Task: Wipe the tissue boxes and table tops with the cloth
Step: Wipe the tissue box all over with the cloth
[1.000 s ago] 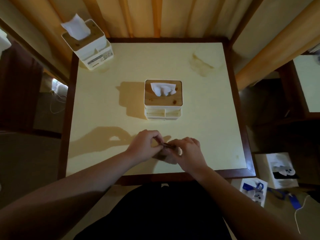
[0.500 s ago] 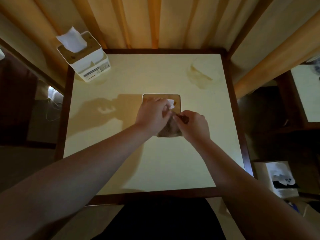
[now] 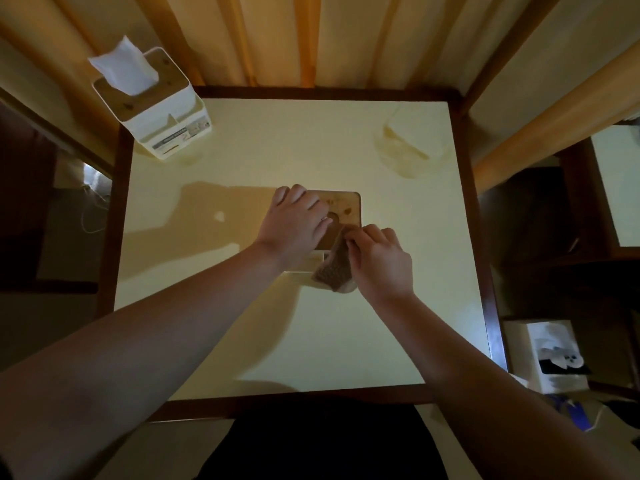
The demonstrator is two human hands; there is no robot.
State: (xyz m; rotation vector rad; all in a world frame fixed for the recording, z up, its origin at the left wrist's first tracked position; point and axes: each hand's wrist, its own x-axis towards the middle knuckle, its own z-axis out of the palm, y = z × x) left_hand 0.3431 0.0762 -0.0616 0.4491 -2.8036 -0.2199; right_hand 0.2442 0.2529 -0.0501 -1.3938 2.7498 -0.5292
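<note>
While the left hand [image 3: 294, 225] presses the wood-lidded tissue box [image 3: 348, 207], the right hand [image 3: 379, 261] pinches a brown cloth [image 3: 334, 270].

This looks like an eating place such as a small restaurant or café. A square cream table [image 3: 311, 334] with a dark wooden frame carries a white tissue box with a wooden lid [image 3: 156, 109] at its far left corner and a second tissue box [image 3: 346, 206] near its middle. A second, like-framed table [image 3: 614, 188] stands just beyond the right edge. Vertical wood panelling [image 3: 277, 39] lines the wall behind.
</note>
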